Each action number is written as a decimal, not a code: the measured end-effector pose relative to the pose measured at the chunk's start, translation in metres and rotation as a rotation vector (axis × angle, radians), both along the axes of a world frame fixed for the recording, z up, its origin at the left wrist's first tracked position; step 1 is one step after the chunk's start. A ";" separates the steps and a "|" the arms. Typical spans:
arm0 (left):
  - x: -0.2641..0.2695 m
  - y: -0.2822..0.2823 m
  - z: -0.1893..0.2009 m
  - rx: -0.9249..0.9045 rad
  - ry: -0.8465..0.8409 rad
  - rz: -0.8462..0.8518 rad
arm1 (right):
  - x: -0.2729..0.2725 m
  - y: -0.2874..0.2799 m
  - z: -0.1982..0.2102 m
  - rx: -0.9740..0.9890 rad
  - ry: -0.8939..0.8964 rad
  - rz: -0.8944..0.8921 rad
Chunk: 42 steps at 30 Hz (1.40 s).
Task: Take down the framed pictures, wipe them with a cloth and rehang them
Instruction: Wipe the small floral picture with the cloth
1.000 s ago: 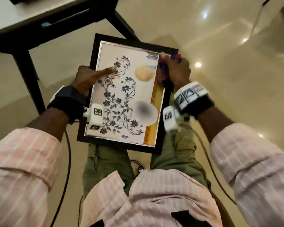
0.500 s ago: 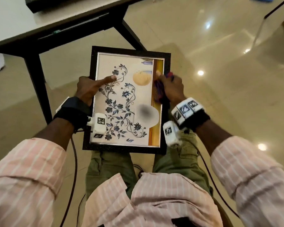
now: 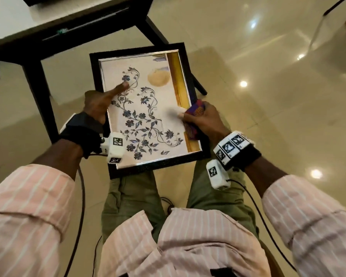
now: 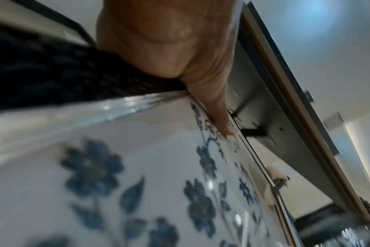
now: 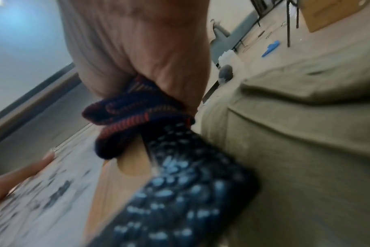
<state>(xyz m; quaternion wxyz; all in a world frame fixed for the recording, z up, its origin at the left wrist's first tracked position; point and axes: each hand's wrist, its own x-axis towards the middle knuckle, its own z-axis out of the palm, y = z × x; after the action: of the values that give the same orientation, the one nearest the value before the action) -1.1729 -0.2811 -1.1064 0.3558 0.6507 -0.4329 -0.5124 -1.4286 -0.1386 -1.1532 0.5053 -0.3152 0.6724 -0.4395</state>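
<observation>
- Black-framed rectangular picture (image 3: 148, 108), a glazed print of blue flowers on a pale ground with a gold band along one side, lies face up across the person's lap, off the wall and not on the dark-legged counter (image 3: 34, 62) beyond it.
- Left hand (image 3: 100, 102) grips the frame edge nearest it; its thumb lies flat on the glass, and its fingers go under the frame out of sight.
- Right hand (image 3: 204, 118) is curled round a bunched dark blue and red striped cloth (image 3: 195, 120), pressing it on the gold band and the frame edge under that hand.
- A second ago the cloth sat at the far corner of that side, well ahead of the wrist; half a second ago it was part-way along; now it has come down close to the near end, while the left hand has kept its hold and thumb place.
- My reading: one stroke along the gold side is nearly done, so the wipe is mid-course; the flowered middle and the left-hand edge probably still need passes.
- Rehanging is not yet started.
</observation>
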 end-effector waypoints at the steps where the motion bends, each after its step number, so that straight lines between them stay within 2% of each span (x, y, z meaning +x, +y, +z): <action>1: -0.005 0.004 0.002 -0.006 0.009 -0.027 | -0.004 -0.003 -0.001 0.019 -0.019 -0.039; 6: -0.024 0.022 0.006 0.032 0.032 -0.175 | -0.032 -0.056 0.024 -0.038 0.017 -0.117; 8: -0.026 0.024 0.006 0.035 0.057 -0.172 | -0.039 -0.064 0.033 -0.061 0.040 -0.120; 11: -0.023 0.019 0.003 0.014 0.028 -0.097 | -0.032 -0.044 0.031 -0.026 0.059 -0.046; 15: 0.000 -0.005 -0.016 0.048 -0.030 0.096 | -0.016 0.011 0.004 0.061 0.030 0.086; 17: -0.003 0.001 -0.016 0.108 0.016 0.010 | -0.020 0.015 0.003 0.072 0.022 0.052; 20: -0.017 0.032 -0.011 0.194 0.205 -0.195 | -0.035 -0.004 0.019 -0.002 -0.016 -0.119; 22: -0.023 0.041 -0.013 0.133 0.289 -0.175 | -0.044 -0.015 0.030 -0.040 0.007 -0.125; 25: -0.030 0.035 -0.008 0.025 0.272 -0.098 | -0.048 -0.017 0.044 -0.029 0.020 -0.037; 29: -0.028 0.022 -0.007 -0.016 0.267 -0.058 | -0.056 0.008 0.038 0.070 -0.023 0.093; 30: -0.029 0.022 -0.007 -0.025 0.276 -0.028 | -0.055 0.014 0.033 0.087 -0.016 0.077; 32: -0.029 0.021 -0.013 -0.044 0.292 0.033 | -0.051 0.018 0.023 0.069 -0.050 -0.070; 35: -0.039 0.029 -0.024 -0.020 0.366 0.064 | -0.033 0.013 0.013 0.060 -0.258 -0.527; 37: -0.050 0.037 -0.032 -0.018 0.376 0.126 | -0.020 0.009 0.013 0.066 -0.357 -0.772; 39: -0.057 0.043 -0.040 -0.006 0.374 0.179 | -0.013 0.005 0.015 0.049 -0.420 -0.902; 42: -0.064 0.047 -0.047 0.008 0.404 0.243 | -0.024 -0.002 0.022 0.052 -0.444 -0.962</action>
<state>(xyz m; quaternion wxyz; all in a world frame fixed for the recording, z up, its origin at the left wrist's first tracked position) -1.2365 -0.2346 -1.1534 0.4918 0.5836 -0.2692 -0.5874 -1.4524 -0.1402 -1.1313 0.3843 0.1422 0.6287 -0.6610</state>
